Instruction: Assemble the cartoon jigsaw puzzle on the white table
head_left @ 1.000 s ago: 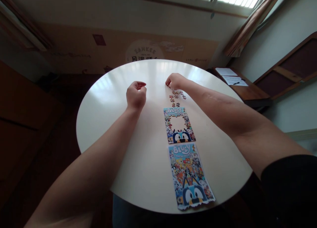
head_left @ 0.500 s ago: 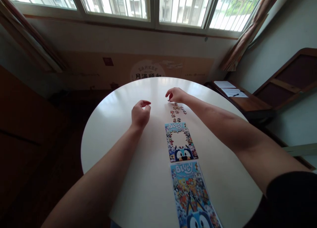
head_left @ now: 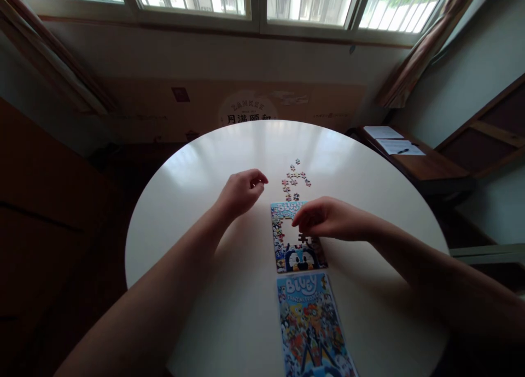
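On the white round table (head_left: 229, 289) lies a cartoon jigsaw puzzle (head_left: 301, 259), its middle gap showing bare board. Over the gap's right side is my right hand (head_left: 324, 218), fingers curled and pinched on a small puzzle piece (head_left: 302, 238) at the gap's lower right; the fingers partly hide it. To the upper left of the puzzle, my left hand (head_left: 246, 191) hovers with loosely bent fingers, thumb and index slightly apart and nothing visible between them. Several loose puzzle pieces (head_left: 293, 182) lie beyond the puzzle's top edge.
A printed picture sheet (head_left: 314, 317) with the same cartoon design lies on the near side of the puzzle. At the right, papers (head_left: 400, 146) and a pen rest on a brown wooden surface (head_left: 441, 166). Behind the table are a cardboard panel (head_left: 139, 101) and barred windows.
My right hand has come from the far loose pieces back to the puzzle's gap. My left hand has shifted right, nearer the loose pieces. The view has tilted down a little.
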Action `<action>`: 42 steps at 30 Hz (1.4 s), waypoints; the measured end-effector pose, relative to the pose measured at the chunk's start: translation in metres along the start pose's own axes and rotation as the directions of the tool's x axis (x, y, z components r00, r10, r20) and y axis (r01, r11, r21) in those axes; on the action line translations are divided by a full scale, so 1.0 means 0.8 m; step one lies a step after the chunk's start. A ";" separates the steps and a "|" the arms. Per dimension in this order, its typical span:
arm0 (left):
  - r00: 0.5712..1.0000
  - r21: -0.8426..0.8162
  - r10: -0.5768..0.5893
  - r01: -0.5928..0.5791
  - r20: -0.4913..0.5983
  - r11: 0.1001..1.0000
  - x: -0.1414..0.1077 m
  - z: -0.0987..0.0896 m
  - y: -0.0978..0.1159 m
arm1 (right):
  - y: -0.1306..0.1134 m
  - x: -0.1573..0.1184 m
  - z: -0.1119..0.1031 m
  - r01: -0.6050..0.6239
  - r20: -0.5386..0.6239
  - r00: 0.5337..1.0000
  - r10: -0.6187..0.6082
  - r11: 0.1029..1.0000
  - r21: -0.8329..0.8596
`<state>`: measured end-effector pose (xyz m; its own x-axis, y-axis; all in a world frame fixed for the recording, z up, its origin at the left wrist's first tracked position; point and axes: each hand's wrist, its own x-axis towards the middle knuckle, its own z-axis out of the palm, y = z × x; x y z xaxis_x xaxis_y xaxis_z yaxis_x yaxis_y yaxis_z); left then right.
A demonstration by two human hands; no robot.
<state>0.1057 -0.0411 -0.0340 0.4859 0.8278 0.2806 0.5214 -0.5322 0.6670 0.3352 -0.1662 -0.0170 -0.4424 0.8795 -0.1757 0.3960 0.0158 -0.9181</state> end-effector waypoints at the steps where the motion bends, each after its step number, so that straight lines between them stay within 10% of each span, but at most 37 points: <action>1: 0.995 0.032 0.033 -0.036 0.094 0.999 -0.004 -0.003 0.008 | 0.003 -0.002 0.005 0.000 -0.004 1.000 0.000 1.000 -0.007; 8: 0.793 0.116 0.126 -0.240 0.595 0.964 -0.022 -0.024 0.054 | 0.015 0.002 0.014 0.056 -0.050 0.997 -0.053 0.996 0.073; 13: 0.705 0.120 0.113 -0.273 0.700 0.955 -0.026 -0.023 0.059 | 0.010 0.000 0.024 0.159 -0.140 0.971 -0.196 0.958 -0.238; 24: 0.658 0.160 0.067 -0.279 0.750 0.947 -0.030 -0.016 0.066 | 0.005 -0.015 0.012 0.212 0.013 0.966 -0.258 0.763 -0.611; 42: 0.654 0.161 0.111 -0.343 0.749 0.925 -0.037 -0.006 0.070 | 0.006 -0.009 0.021 0.338 0.107 0.918 -0.382 0.614 -0.713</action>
<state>0.1172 -0.0950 -0.0019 0.9008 0.3487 -0.2589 0.4293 -0.8048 0.4097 0.3270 -0.1804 -0.0258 -0.6431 0.7507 0.1513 0.6674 0.6463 -0.3700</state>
